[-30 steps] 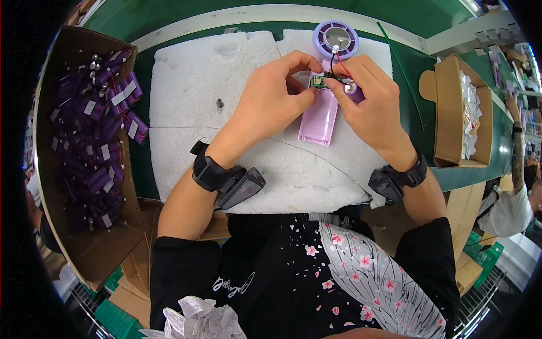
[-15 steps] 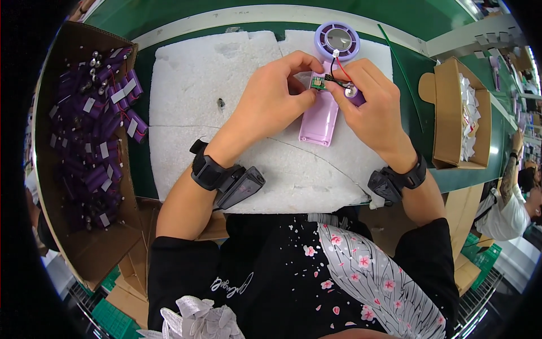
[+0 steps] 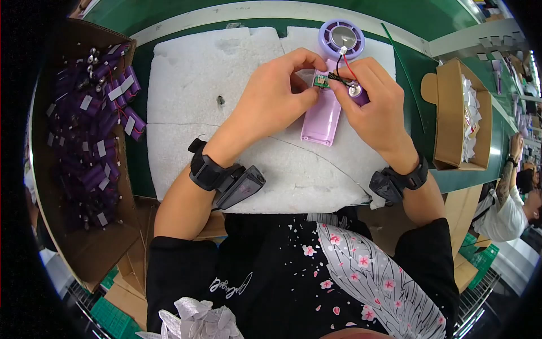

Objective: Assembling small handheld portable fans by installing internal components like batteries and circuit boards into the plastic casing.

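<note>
A pink handheld-fan shell (image 3: 320, 122) lies on the white foam sheet, its round lilac fan head (image 3: 341, 38) at the far end. My left hand (image 3: 276, 93) grips the shell's left side, thumb and forefinger bent around a small green circuit board (image 3: 321, 81). In the curled fingers of my right hand (image 3: 375, 107) is a purple battery cell (image 3: 360, 96). That hand's thumb tip reaches the board's right edge, by a small black piece. Red and black wires (image 3: 350, 69) run near a white connector (image 3: 343, 51) at the fan head. My fingers partly hide the board.
At left stands a cardboard box (image 3: 132, 226) holding many purple battery cells (image 3: 93, 147). A smaller carton (image 3: 446, 118) with white pieces sits at right. A thin green strip (image 3: 403, 70) lies beside the foam sheet (image 3: 192, 96). Another person (image 3: 508, 209) is at far right.
Both hands keep nearly the same hold at the circuit board. The shell and fan head appear slightly farther right, along with a small shift of the whole view.
</note>
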### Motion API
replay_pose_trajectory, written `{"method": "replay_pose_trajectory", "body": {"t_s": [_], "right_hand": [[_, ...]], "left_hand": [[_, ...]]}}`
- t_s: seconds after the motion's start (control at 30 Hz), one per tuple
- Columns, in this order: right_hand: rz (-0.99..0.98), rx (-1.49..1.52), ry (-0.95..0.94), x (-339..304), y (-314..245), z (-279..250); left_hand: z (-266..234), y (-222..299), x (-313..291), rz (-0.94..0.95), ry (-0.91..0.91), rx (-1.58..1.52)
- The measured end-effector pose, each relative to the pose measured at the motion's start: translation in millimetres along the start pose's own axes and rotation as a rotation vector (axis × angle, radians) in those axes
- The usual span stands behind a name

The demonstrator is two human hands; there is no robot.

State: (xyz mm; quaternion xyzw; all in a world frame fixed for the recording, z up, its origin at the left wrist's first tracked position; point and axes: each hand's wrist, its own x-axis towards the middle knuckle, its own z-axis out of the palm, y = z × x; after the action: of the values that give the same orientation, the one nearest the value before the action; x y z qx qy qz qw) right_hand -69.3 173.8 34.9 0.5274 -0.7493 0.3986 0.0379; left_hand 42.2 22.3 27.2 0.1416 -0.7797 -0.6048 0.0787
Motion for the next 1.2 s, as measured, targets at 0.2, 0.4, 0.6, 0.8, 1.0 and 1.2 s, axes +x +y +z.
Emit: {"method": "replay_pose_trajectory", "body": {"t_s": [0.2, 0.4, 0.6, 0.8, 1.0, 1.2], "right_hand": [[0.034, 0.035, -0.047, 1, -2, -3], [0.047, 0.075, -0.076, 2, -3, -8], [0.071, 0.095, -0.097, 1, -3, -9], [0.058, 0.08, -0.074, 2, -1, -8], [0.213, 0.099, -0.124, 6, 2, -13], [0.345, 0.274, -0.346, 11, 8, -22]], "left_hand": [[0, 1, -1, 0.019, 0.002, -0.005], [4, 2, -2, 0.084, -0.007, -0.035], [1, 3, -2, 0.083, -0.06, -0.011], [3, -2, 0, 0.054, 0.004, -0.098], [0, 8, -1, 0.068, -0.024, 0.044], [-4, 7, 2, 0.168, -0.048, 0.163]]}}
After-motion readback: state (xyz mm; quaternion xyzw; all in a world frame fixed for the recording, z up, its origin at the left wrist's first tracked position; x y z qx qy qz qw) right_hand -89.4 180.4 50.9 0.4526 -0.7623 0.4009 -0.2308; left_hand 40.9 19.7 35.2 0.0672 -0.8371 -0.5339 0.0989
